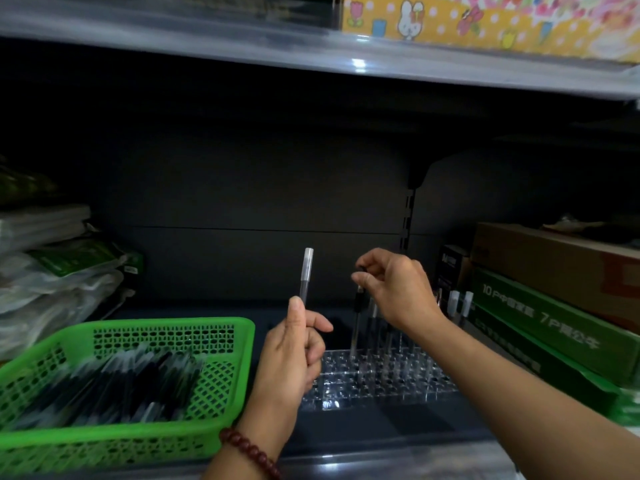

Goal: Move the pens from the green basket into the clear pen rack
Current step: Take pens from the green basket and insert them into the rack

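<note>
The green basket point(166, 329) sits at the lower left of the dark shelf with several black and clear pens point(131, 382) lying in it. To its right lies the clear pen rack point(398, 379), a grid of holes. My left hand point(294, 358) grips a clear capped pen point(306, 271) upright between basket and rack. My right hand point(394, 289) pinches the top of a black-tipped pen point(356, 320) that stands in a hole at the rack's back. A few more pens point(457, 306) stand at the rack's back right.
Green and brown cartons point(554, 317) are stacked at the right, close to the rack. Plastic-wrapped packs point(59, 278) pile up at the left behind the basket. A shelf point(346, 64) hangs overhead, and a black back wall closes the space.
</note>
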